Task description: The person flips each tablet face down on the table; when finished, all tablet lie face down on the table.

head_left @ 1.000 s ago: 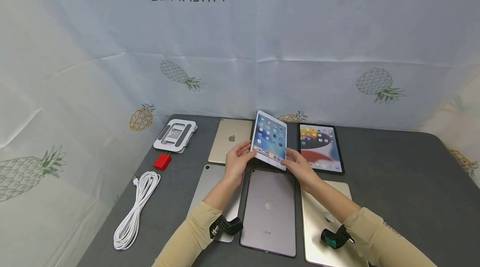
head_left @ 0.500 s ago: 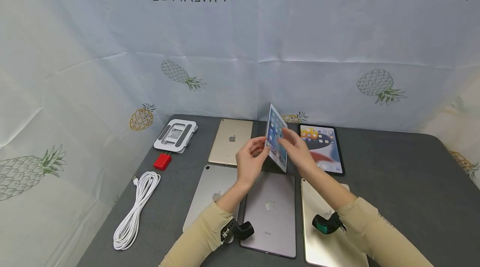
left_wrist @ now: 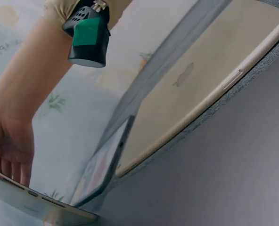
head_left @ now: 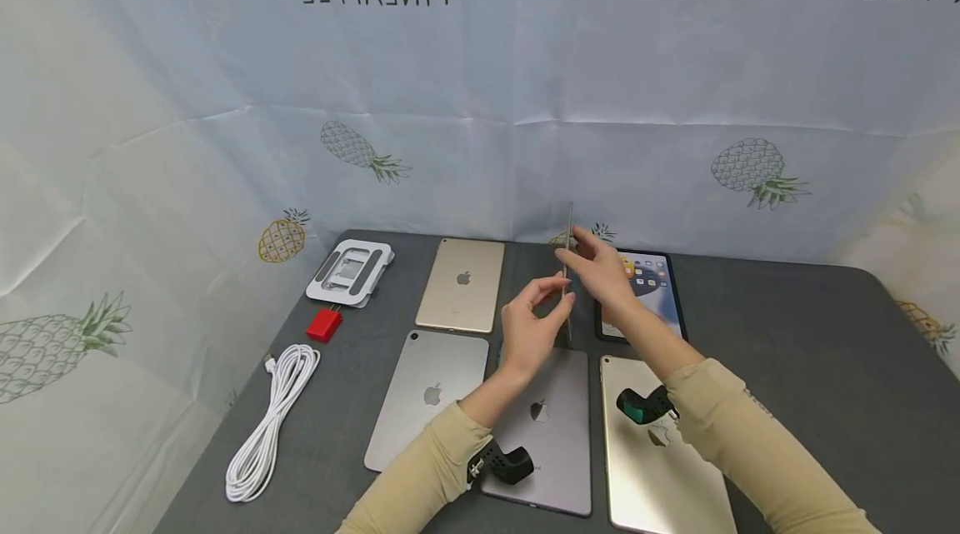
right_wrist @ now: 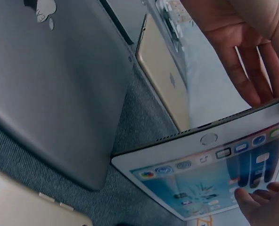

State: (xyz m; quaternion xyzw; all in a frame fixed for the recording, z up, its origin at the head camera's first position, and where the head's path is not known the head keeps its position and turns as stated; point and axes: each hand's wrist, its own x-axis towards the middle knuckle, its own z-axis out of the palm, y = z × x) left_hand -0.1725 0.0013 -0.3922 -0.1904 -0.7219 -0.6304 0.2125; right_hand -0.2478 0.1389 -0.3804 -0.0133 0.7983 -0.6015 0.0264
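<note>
A white-framed tablet (head_left: 570, 217) stands upright, seen edge-on in the head view. Its lit screen (right_wrist: 210, 181) faces the right wrist camera, and its port edge shows in both wrist views. My left hand (head_left: 528, 334) pinches the tablet near its lower end. Higher up, my right hand (head_left: 606, 276) has its thumb and fingers on either side of the edge, with fingertips (right_wrist: 259, 197) at the screen. Below both hands lies a grey tablet (head_left: 558, 442), back up. Beside the right hand is a black-framed tablet (head_left: 654, 288) with its screen lit, partly hidden by that hand.
Three more tablets lie back up: one gold (head_left: 459, 280), one silver (head_left: 408, 401) and another gold one (head_left: 637, 467). On the left are a white folded stand (head_left: 351, 271), a red plug (head_left: 324, 324) and a coiled white cable (head_left: 270, 426). A patterned cloth (head_left: 450, 142) hangs behind.
The held tablet has turned from facing the head camera to edge-on and has shifted right. My left hand has moved right with it, while my right hand has moved up along it.
</note>
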